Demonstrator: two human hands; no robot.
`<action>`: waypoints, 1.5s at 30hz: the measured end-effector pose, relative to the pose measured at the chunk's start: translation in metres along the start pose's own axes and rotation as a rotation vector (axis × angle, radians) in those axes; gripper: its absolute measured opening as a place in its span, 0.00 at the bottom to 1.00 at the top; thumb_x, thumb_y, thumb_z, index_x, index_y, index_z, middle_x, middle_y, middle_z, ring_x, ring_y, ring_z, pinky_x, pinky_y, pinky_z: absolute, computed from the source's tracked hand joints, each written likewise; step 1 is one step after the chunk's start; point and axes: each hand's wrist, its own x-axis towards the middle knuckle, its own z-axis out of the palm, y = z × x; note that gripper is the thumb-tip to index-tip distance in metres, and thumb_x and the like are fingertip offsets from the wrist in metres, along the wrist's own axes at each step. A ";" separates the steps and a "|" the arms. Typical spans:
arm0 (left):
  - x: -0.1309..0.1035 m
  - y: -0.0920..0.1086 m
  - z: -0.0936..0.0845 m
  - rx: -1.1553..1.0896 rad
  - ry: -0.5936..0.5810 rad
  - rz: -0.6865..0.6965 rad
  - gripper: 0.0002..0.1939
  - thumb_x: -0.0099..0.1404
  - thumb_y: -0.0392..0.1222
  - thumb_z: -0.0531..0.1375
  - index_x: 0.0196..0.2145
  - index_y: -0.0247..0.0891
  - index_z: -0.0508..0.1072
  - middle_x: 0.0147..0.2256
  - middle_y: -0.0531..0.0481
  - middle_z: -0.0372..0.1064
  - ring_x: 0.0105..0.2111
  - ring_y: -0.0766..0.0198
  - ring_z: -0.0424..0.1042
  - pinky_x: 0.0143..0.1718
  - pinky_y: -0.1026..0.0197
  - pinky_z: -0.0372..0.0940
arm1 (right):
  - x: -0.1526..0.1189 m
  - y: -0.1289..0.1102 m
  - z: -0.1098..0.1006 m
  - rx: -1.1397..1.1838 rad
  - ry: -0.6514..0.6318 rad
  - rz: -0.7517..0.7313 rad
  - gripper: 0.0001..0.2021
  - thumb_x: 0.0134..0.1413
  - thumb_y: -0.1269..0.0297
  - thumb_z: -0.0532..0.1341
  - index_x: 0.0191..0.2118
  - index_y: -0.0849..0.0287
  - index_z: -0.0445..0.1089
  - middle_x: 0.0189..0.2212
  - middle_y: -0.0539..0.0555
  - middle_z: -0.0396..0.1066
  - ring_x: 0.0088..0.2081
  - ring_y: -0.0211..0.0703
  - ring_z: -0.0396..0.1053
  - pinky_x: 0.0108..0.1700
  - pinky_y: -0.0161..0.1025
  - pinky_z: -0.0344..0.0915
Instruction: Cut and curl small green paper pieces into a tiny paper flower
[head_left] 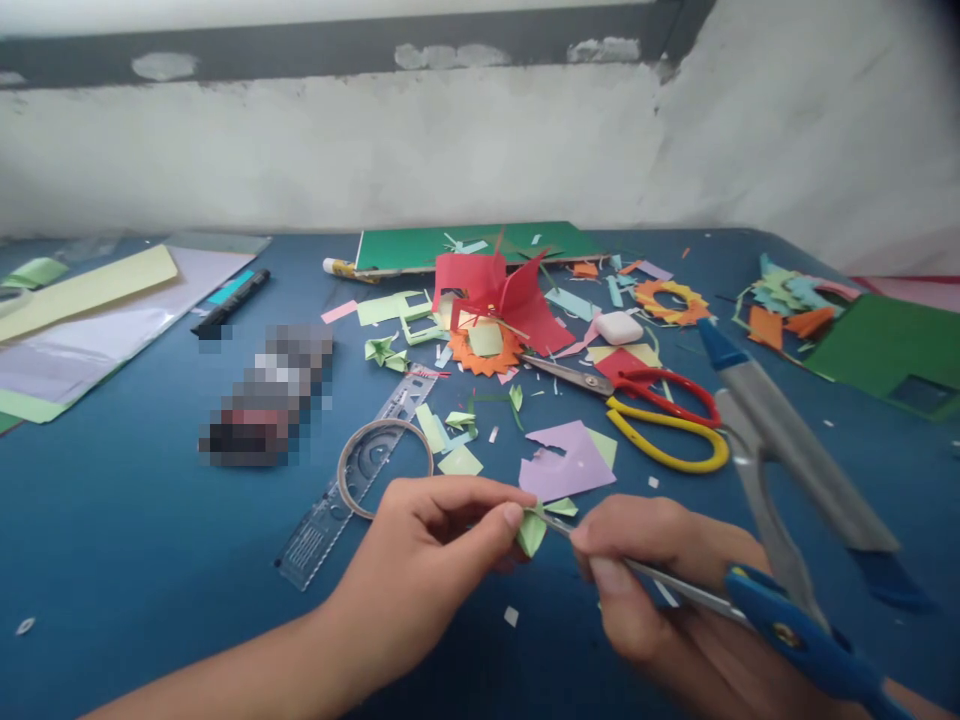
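My left hand (442, 570) pinches a small folded light-green paper piece (532, 535) between thumb and fingers, above the table's front middle. My right hand (667, 590) is closed around the thin metal leg of a drawing compass (806, 635) with a blue hinge. Its tip meets the green paper near my left fingertips. The compass's other leg spreads up to the right, by a blurred grey stick with blue ends (810, 450) that looks clamped in it. Just beyond my hands lies a torn lilac paper (568, 460).
Scissors (667, 420) with red and yellow handles lie beyond my right hand. A clear ruler (315, 545) lies under a tape roll (343, 480) at left. Farther back are red paper (536, 305), an orange paper ring (671, 302), a white eraser (619, 327) and a black pen (232, 300).
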 end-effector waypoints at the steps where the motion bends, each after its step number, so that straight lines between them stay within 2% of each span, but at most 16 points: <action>1: 0.001 0.000 -0.001 0.001 0.007 -0.002 0.04 0.54 0.35 0.65 0.26 0.40 0.81 0.19 0.54 0.73 0.22 0.68 0.71 0.25 0.70 0.67 | 0.000 0.000 0.000 -0.017 0.006 -0.004 0.10 0.51 0.74 0.54 0.38 0.52 0.59 0.26 0.47 0.72 0.25 0.37 0.72 0.32 0.30 0.72; 4: 0.003 -0.001 -0.005 -0.018 -0.011 -0.011 0.04 0.54 0.35 0.65 0.26 0.40 0.81 0.19 0.53 0.74 0.20 0.68 0.71 0.24 0.70 0.67 | 0.000 0.000 -0.001 -0.016 0.044 -0.003 0.10 0.51 0.74 0.53 0.38 0.53 0.59 0.25 0.46 0.71 0.23 0.36 0.71 0.30 0.29 0.71; 7: 0.003 -0.002 -0.007 -0.063 -0.064 -0.031 0.04 0.56 0.36 0.64 0.27 0.40 0.82 0.21 0.52 0.75 0.21 0.69 0.71 0.24 0.70 0.67 | 0.001 0.000 0.000 0.083 0.040 0.006 0.11 0.52 0.77 0.52 0.37 0.53 0.59 0.24 0.45 0.70 0.23 0.31 0.70 0.28 0.24 0.69; 9: 0.003 -0.003 -0.007 -0.077 -0.104 -0.043 0.05 0.57 0.37 0.64 0.29 0.40 0.82 0.22 0.52 0.75 0.22 0.68 0.72 0.24 0.70 0.68 | 0.000 0.001 0.001 0.119 0.022 0.010 0.10 0.53 0.76 0.52 0.38 0.53 0.59 0.26 0.45 0.70 0.25 0.30 0.71 0.30 0.23 0.68; 13: 0.003 -0.002 -0.003 -0.083 -0.117 -0.048 0.06 0.57 0.36 0.64 0.29 0.41 0.82 0.21 0.53 0.75 0.22 0.69 0.72 0.24 0.71 0.68 | -0.002 0.004 0.002 0.054 0.019 -0.005 0.09 0.54 0.74 0.53 0.39 0.53 0.60 0.28 0.45 0.72 0.29 0.32 0.72 0.35 0.25 0.69; 19: 0.002 0.001 -0.002 -0.086 -0.068 -0.059 0.05 0.54 0.33 0.65 0.25 0.39 0.82 0.18 0.54 0.74 0.19 0.71 0.70 0.23 0.73 0.67 | -0.004 0.005 0.000 0.050 -0.010 -0.027 0.09 0.53 0.74 0.53 0.38 0.53 0.60 0.28 0.46 0.72 0.28 0.32 0.72 0.34 0.27 0.69; 22: 0.001 0.002 -0.002 -0.110 -0.083 -0.064 0.05 0.54 0.33 0.65 0.25 0.39 0.82 0.19 0.54 0.75 0.20 0.71 0.71 0.23 0.73 0.68 | -0.003 0.003 -0.001 0.116 -0.028 -0.011 0.09 0.54 0.74 0.52 0.39 0.53 0.60 0.28 0.46 0.72 0.28 0.34 0.72 0.31 0.28 0.70; 25: 0.001 0.001 -0.004 -0.161 -0.116 -0.090 0.05 0.56 0.35 0.65 0.29 0.40 0.82 0.20 0.54 0.76 0.21 0.71 0.72 0.23 0.73 0.68 | -0.001 0.003 0.000 0.168 -0.031 -0.042 0.12 0.52 0.77 0.53 0.40 0.53 0.60 0.29 0.47 0.73 0.30 0.36 0.73 0.32 0.29 0.71; 30: 0.000 0.000 -0.007 -0.249 -0.187 -0.129 0.05 0.58 0.36 0.64 0.31 0.40 0.82 0.22 0.54 0.76 0.22 0.72 0.73 0.23 0.74 0.69 | 0.001 0.007 0.002 0.274 -0.042 -0.098 0.17 0.50 0.81 0.53 0.42 0.54 0.60 0.28 0.46 0.71 0.28 0.33 0.71 0.33 0.27 0.70; 37: -0.002 0.005 -0.005 -0.292 -0.169 -0.166 0.05 0.57 0.36 0.64 0.28 0.36 0.82 0.21 0.52 0.74 0.21 0.70 0.72 0.22 0.72 0.69 | -0.005 0.010 0.002 0.383 -0.102 -0.080 0.21 0.51 0.81 0.54 0.48 0.53 0.57 0.29 0.48 0.68 0.26 0.36 0.69 0.30 0.31 0.70; 41: -0.002 0.007 -0.003 -0.309 -0.157 -0.199 0.06 0.56 0.36 0.63 0.24 0.33 0.80 0.20 0.51 0.73 0.20 0.70 0.71 0.21 0.72 0.69 | -0.006 0.009 0.002 0.355 -0.090 -0.097 0.21 0.50 0.82 0.55 0.48 0.53 0.57 0.30 0.50 0.70 0.29 0.37 0.71 0.31 0.32 0.71; 45: -0.003 0.008 -0.003 -0.335 -0.167 -0.218 0.07 0.57 0.35 0.62 0.24 0.31 0.79 0.20 0.51 0.73 0.20 0.71 0.71 0.21 0.73 0.69 | -0.006 0.007 0.006 0.397 0.018 -0.091 0.17 0.50 0.80 0.54 0.45 0.54 0.60 0.28 0.50 0.70 0.27 0.35 0.70 0.31 0.31 0.71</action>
